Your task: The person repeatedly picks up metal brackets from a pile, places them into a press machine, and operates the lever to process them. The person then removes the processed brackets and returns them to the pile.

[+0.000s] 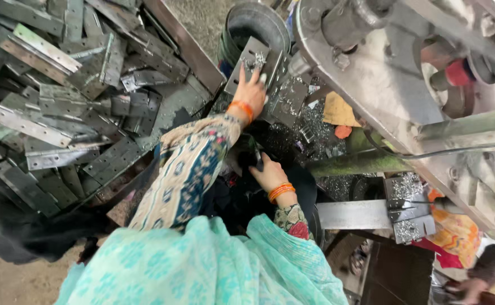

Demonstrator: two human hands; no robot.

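My left hand point(251, 92), with orange bangles at the wrist, reaches forward and lies on a grey perforated metal bracket point(254, 56). Its fingers are spread over the bracket's near end and hold it against the base of a large machine point(383, 79). My right hand point(270, 174), also in orange bangles, is curled low in front of my body beside a dark object point(252, 159). Shadow hides whether it grips anything. A patterned sleeve and a turquoise scarf cover my arms and chest.
A big pile of grey perforated brackets point(61, 113) fills the left. A dark metal bucket point(256, 25) stands behind the bracket. Shiny metal chips point(309, 127) litter the machine base. More brackets point(408, 212) sit at right. Another person's hand point(473, 288) shows at the bottom right.
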